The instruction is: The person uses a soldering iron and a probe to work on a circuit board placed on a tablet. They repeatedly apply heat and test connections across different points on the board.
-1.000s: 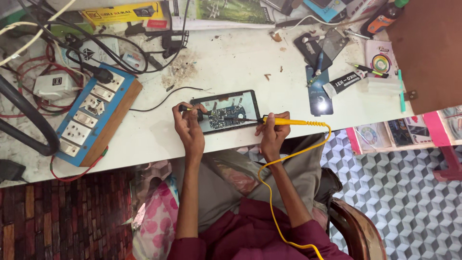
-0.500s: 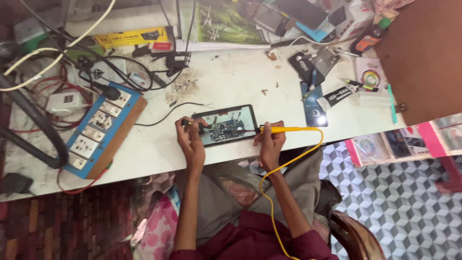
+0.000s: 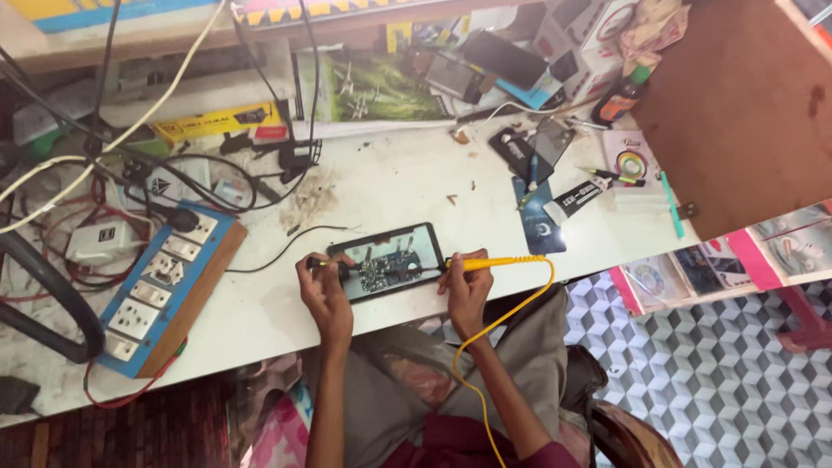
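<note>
At the near edge of the white counter (image 3: 260, 321) I see an opened phone (image 3: 390, 261) lying flat, its back off and its circuitry showing, tilted a little so that its right end sits farther from me. It lies between my two hands. My left hand (image 3: 325, 290) rests at the phone's left end, fingers curled shut around a thin dark tool (image 3: 334, 267) whose tip reaches over the exposed board. My right hand (image 3: 465, 290) sits just off the phone's right end, closed in a pen-like grip on a yellow iron (image 3: 490, 262); the iron points left, its dark tip over the phone's insides, though I cannot tell whether it touches the board. A yellow cord (image 3: 498, 325) loops from the iron's rear, curving down past my right forearm toward my lap. A thin black wire (image 3: 286, 247) runs from the phone's left side away across the counter. Well to the left lies a blue socket board (image 3: 165, 290) with white outlets, tangled cables (image 3: 130, 173) behind it. To the right of the phone, near, are a blue card (image 3: 539, 230) and a black tube (image 3: 576, 199).
</note>
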A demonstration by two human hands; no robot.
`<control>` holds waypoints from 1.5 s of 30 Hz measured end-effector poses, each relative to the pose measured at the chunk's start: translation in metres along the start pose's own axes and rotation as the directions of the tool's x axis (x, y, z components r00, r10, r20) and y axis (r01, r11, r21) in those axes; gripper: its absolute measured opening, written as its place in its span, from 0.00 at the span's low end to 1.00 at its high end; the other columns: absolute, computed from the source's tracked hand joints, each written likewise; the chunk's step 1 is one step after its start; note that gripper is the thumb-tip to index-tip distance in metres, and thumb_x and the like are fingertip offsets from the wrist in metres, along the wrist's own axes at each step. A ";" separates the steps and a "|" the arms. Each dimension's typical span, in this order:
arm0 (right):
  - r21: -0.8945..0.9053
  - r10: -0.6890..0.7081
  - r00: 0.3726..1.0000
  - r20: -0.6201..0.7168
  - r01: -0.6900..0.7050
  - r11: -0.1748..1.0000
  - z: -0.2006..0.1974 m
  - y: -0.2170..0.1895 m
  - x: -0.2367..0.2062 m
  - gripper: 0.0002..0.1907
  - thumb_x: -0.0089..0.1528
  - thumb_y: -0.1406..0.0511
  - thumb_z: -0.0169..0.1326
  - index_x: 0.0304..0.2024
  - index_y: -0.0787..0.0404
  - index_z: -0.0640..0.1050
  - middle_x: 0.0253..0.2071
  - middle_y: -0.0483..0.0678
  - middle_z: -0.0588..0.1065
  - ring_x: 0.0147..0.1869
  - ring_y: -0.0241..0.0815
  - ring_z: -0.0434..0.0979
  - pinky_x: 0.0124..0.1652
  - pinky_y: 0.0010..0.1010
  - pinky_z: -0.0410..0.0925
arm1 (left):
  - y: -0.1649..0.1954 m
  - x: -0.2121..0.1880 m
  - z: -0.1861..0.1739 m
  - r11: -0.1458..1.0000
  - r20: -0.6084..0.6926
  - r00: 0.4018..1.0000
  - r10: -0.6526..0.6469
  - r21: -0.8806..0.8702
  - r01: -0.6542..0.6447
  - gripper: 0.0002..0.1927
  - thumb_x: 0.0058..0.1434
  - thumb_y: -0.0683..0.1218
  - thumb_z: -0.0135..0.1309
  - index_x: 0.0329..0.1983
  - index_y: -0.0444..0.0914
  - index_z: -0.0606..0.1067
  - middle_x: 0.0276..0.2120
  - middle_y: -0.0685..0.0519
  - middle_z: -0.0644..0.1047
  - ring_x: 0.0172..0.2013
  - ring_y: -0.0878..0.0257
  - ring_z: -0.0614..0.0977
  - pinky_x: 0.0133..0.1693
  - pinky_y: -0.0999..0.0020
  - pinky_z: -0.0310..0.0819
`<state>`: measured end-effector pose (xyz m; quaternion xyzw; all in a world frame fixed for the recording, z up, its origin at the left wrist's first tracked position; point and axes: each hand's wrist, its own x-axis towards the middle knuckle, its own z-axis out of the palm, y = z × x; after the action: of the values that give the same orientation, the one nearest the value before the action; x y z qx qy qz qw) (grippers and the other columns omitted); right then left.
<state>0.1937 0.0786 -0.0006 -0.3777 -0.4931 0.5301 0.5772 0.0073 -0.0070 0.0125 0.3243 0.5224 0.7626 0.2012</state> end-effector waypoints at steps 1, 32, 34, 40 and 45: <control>-0.021 0.017 1.000 -0.013 -0.017 1.000 0.000 0.001 -0.002 0.09 0.71 0.66 0.49 0.37 0.62 0.65 0.21 0.46 0.70 0.20 0.31 0.69 0.21 0.22 0.64 | 0.001 -0.002 -0.001 1.000 -0.009 1.000 -0.010 0.017 0.010 0.06 0.76 0.41 0.44 0.51 0.36 0.62 0.38 0.47 0.78 0.42 0.64 0.78 0.52 0.69 0.67; 0.065 0.083 0.994 -0.067 -0.079 0.995 -0.006 -0.002 -0.002 0.10 0.71 0.65 0.49 0.37 0.60 0.63 0.21 0.42 0.64 0.18 0.29 0.62 0.17 0.22 0.57 | 0.000 -0.007 0.004 1.000 -0.024 1.000 -0.019 0.001 0.019 0.07 0.76 0.43 0.46 0.52 0.36 0.64 0.38 0.47 0.79 0.42 0.65 0.78 0.51 0.70 0.67; 0.085 0.065 0.996 -0.057 -0.060 0.995 -0.009 -0.003 -0.002 0.11 0.72 0.64 0.49 0.37 0.60 0.63 0.22 0.42 0.63 0.18 0.30 0.63 0.18 0.23 0.59 | 0.001 -0.007 0.006 1.000 -0.031 0.999 -0.018 -0.014 0.018 0.07 0.76 0.42 0.46 0.52 0.36 0.63 0.38 0.47 0.79 0.42 0.64 0.78 0.51 0.70 0.67; 0.055 0.059 0.998 -0.035 -0.057 0.997 -0.008 -0.010 0.000 0.12 0.72 0.63 0.47 0.37 0.60 0.62 0.23 0.43 0.63 0.18 0.31 0.64 0.19 0.24 0.61 | 0.004 -0.007 0.008 0.998 -0.027 1.000 -0.010 -0.068 0.008 0.08 0.76 0.42 0.46 0.53 0.36 0.63 0.38 0.47 0.78 0.42 0.64 0.77 0.53 0.69 0.67; 0.050 0.037 0.999 -0.025 -0.036 0.998 -0.004 -0.015 -0.002 0.13 0.73 0.62 0.47 0.37 0.60 0.61 0.25 0.44 0.64 0.20 0.31 0.65 0.20 0.24 0.62 | 0.002 -0.005 0.008 0.995 -0.009 1.000 -0.016 -0.099 0.015 0.07 0.76 0.43 0.46 0.51 0.36 0.63 0.38 0.46 0.79 0.42 0.64 0.78 0.54 0.69 0.68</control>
<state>0.2015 0.0747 0.0129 -0.3789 -0.4653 0.5477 0.5830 0.0166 -0.0062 0.0148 0.3062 0.4874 0.7875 0.2204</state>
